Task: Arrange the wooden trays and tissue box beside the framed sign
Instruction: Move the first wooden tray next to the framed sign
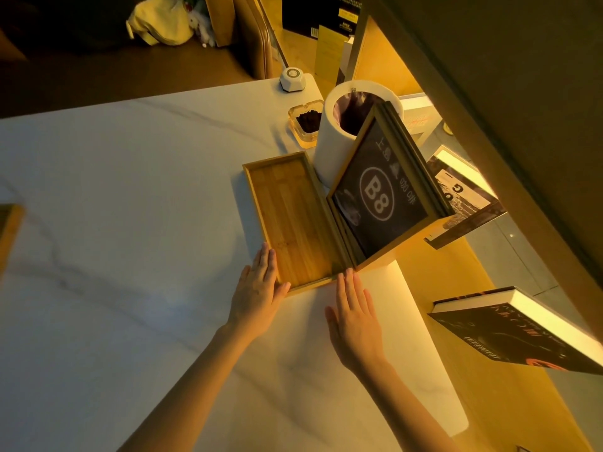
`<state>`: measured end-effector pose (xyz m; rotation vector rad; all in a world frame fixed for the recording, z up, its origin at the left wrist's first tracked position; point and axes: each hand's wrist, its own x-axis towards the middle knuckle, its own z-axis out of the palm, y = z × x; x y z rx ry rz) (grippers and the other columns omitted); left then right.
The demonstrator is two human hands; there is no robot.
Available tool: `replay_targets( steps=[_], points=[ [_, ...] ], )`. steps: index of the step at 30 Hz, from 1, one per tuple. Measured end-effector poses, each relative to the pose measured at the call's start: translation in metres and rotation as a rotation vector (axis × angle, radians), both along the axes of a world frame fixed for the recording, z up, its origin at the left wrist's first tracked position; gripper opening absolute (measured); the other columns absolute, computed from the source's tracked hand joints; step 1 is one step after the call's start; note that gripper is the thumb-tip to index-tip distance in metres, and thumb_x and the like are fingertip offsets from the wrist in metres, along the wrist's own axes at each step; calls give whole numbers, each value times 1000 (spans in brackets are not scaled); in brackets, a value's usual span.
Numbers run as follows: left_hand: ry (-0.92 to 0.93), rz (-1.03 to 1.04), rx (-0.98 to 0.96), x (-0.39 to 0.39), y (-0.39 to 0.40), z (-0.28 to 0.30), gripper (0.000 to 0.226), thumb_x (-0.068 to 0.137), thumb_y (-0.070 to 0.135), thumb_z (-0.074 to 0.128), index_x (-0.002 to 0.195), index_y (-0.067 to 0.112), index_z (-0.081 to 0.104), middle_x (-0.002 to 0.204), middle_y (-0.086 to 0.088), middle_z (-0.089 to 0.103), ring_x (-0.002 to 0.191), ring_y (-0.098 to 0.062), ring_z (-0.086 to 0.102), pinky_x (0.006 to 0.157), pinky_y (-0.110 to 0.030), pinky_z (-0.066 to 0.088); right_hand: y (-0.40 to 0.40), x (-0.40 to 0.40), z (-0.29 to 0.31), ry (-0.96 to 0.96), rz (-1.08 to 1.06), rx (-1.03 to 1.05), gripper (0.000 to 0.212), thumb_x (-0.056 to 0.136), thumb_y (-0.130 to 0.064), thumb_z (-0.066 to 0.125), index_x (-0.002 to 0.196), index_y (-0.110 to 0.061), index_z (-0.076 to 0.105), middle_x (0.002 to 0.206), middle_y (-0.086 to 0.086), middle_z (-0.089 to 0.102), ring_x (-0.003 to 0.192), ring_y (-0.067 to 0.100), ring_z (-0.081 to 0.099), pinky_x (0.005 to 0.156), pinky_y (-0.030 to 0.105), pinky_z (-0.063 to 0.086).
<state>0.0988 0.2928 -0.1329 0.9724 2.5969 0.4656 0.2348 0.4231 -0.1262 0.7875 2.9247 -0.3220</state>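
A long, empty wooden tray (290, 220) lies flat on the white marble table (130, 190), its right side against the framed sign (381, 197), a dark panel marked "B8" in a wooden frame. My left hand (259, 288) rests flat with fingers apart on the tray's near left corner. My right hand (354, 314) lies flat on the table, its fingertips touching the tray's near right corner. Neither hand grips anything. Another wooden object (9, 233) shows at the far left edge, cut off by the frame. No tissue box is in view.
Behind the sign stands a white cylindrical bin (329, 138) with a dark liner. A glass ashtray (305, 125) and a small white device (292, 79) sit further back. Books (522, 334) lie on lit shelves to the right of the table.
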Motion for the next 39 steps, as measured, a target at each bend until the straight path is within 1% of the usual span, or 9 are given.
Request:
replay_targets(
  steps=[3,7,13,16,20,25,29,34,39],
  points=[
    [6,-12,-20,-4,2,2,79,82,57,19,141,6,5,154,-15,7,141,-28,15,112,-42,25,0,-4,1,9,-3,-12,57,87,-34,40,137,-9,32,145,13,36,132,27,21,104,40,24],
    [5,-25,-32,-6,-1,1,70,91,43,34,142,7,3,155,-14,4,142,-27,12,113,-39,23,-3,-4,1,23,13,-73,57,90,-34,33,141,-11,22,151,11,23,135,24,7,108,40,13],
    [-67,-42,-87,-9,2,10,72,90,44,35,142,10,0,156,-11,-1,142,-29,14,111,-39,27,1,-10,17,-72,17,-114,55,96,-35,31,144,-14,13,155,7,10,143,26,6,112,35,4],
    [-178,-35,-94,-18,-1,24,65,91,43,33,143,15,5,156,-6,3,139,-29,24,108,-39,33,1,-23,35,-110,-21,-100,50,96,-35,34,140,-12,28,151,9,29,140,28,23,113,38,22],
    [-339,76,144,-26,-16,54,40,93,29,40,124,5,47,129,-19,53,117,-32,53,97,-42,44,-7,-45,66,-15,17,-148,32,95,-31,39,111,-10,57,110,7,64,99,23,60,84,34,53],
    [-225,123,182,-41,-64,99,33,92,28,41,85,1,59,78,-16,62,76,-27,60,71,-37,45,-38,-87,116,-119,99,-127,27,94,-19,39,100,-2,59,76,7,54,92,29,61,76,35,50],
    [-75,177,202,-58,-118,134,41,92,25,41,52,17,38,52,-2,42,54,-17,41,60,-32,30,-81,-118,143,-54,221,-54,29,95,-21,38,100,-3,61,100,12,63,93,28,61,76,35,51],
    [13,304,238,-78,-202,161,38,90,26,43,72,-4,57,71,-25,63,69,-35,56,65,-44,43,-152,-154,154,205,348,-62,34,94,-24,39,87,-2,64,89,15,68,80,29,62,66,31,44],
    [168,395,243,-96,-287,163,32,91,22,42,66,5,51,51,-1,43,54,-20,43,51,-32,29,-236,-183,156,261,439,-157,36,94,-26,37,82,-3,61,78,15,66,73,33,61,61,33,42]
  ],
)
